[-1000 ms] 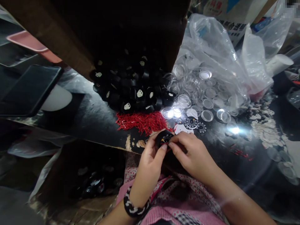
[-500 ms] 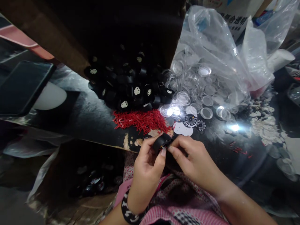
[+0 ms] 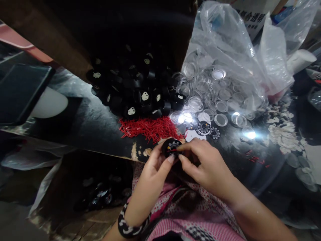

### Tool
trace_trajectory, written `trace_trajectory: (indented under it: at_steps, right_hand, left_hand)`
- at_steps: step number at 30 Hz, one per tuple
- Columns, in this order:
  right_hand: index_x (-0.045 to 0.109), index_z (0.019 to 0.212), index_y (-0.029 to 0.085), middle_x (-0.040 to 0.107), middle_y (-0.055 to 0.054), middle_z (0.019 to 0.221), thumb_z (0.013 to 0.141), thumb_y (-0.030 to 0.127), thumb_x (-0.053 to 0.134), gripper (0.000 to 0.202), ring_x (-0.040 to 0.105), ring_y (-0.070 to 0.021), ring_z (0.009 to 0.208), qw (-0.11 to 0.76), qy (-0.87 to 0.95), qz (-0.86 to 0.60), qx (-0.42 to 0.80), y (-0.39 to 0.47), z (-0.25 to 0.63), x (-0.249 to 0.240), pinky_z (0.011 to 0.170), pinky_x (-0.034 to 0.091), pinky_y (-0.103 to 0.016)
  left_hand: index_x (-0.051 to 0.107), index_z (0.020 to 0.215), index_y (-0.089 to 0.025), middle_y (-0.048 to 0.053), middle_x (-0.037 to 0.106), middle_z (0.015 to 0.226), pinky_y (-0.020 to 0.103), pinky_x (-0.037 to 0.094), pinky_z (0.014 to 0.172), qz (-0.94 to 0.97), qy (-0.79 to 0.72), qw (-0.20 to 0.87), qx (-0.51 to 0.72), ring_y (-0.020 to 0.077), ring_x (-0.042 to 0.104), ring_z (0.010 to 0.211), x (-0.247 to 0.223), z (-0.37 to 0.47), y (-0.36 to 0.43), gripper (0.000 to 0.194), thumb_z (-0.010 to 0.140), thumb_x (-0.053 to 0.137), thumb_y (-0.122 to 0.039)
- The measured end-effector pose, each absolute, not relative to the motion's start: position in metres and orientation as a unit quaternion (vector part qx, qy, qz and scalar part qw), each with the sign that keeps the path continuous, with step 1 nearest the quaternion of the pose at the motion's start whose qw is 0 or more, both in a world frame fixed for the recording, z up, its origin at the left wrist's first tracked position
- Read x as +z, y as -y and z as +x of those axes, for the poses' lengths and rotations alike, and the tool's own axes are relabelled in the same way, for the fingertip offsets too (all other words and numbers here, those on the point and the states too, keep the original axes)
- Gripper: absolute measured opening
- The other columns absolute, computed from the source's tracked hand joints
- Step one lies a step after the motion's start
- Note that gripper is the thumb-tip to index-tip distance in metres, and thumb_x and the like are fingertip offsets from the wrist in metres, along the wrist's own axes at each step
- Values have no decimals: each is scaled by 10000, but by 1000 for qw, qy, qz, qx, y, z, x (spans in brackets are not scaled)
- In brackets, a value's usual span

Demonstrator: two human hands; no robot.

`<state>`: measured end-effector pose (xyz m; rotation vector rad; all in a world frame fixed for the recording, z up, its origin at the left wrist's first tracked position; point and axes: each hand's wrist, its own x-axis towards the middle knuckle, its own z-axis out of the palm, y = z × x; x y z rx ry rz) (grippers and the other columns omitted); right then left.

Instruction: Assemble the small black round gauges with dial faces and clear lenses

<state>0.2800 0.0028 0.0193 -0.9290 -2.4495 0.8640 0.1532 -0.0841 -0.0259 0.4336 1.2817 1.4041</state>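
My left hand (image 3: 156, 167) is closed around a small black dial gauge (image 3: 172, 144), fingers behind and thumb at its lower rim. The gauge's printed face, with white marks and a red pointer (image 3: 172, 150), is turned up toward me. My right hand (image 3: 204, 164) has its index finger and thumb at the gauge's right edge; whether a small part sits between them I cannot tell. Just beyond my hands lie a heap of red pointers (image 3: 150, 129), printed dial discs (image 3: 203, 128) and white cards (image 3: 194, 135).
Black gauge housings (image 3: 144, 97) are piled inside a dark box at the back. Clear round covers (image 3: 222, 107) spill from a plastic bag (image 3: 225, 36). Pale small plates (image 3: 282, 130) lie at right, a phone (image 3: 22, 90) at left. Below the table edge stands an open carton (image 3: 75, 217).
The gauge has been tilted so its face and red pointer now show; before, mostly its black side was visible. My right fingertips have stayed at its right edge.
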Motion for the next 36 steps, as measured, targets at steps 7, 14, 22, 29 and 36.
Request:
trace_trajectory:
  at_steps: [7, 14, 22, 29, 36]
  right_hand:
    - [606, 809, 134, 639, -56, 734, 859, 151, 505, 114, 571, -189, 713, 184, 925, -292, 160, -9, 274, 12, 742, 391, -338]
    - [609, 811, 191, 637, 32, 690, 846, 174, 579, 50, 542, -102, 585, 136, 842, -388, 348, -14, 280, 27, 615, 399, -231]
    - [560, 1246, 147, 569, -178, 1222, 817, 361, 672, 492, 593, -330, 1042, 80, 790, -602, 81, -98, 351, -3, 860, 452, -464]
    - [612, 1199, 190, 571, -143, 1211, 876, 362, 594, 366, 590, -281, 1037, 171, 827, -528, 87, -119, 333, -4, 875, 436, -432]
    - [672, 989, 158, 644, -104, 1024, 858, 182, 553, 179, 603, -202, 820, 193, 836, -506, 90, -135, 327, -3, 811, 437, -356]
  left_hand:
    - [666, 1188, -301, 21, 641, 1286, 369, 437, 1065, 73, -538, 572, 614, 275, 529, 1257, -27, 168, 85, 415, 793, 701, -424]
    - [646, 1196, -324, 2, 626, 1307, 336, 455, 1044, 62, -539, 569, 619, 254, 520, 1268, -36, 180, 84, 392, 816, 678, -416]
    - [692, 1017, -227, 66, 736, 1049, 331, 614, 781, 29, -478, 611, 631, 256, 690, 987, -24, 171, 74, 340, 719, 786, -363]
    - [671, 1013, -239, 43, 725, 1052, 289, 604, 759, 39, -472, 624, 621, 201, 699, 921, -26, 175, 68, 273, 764, 755, -315]
    - [666, 1051, -208, 77, 690, 1169, 336, 564, 907, 26, -464, 615, 637, 240, 640, 1098, -27, 173, 68, 294, 784, 739, -305]
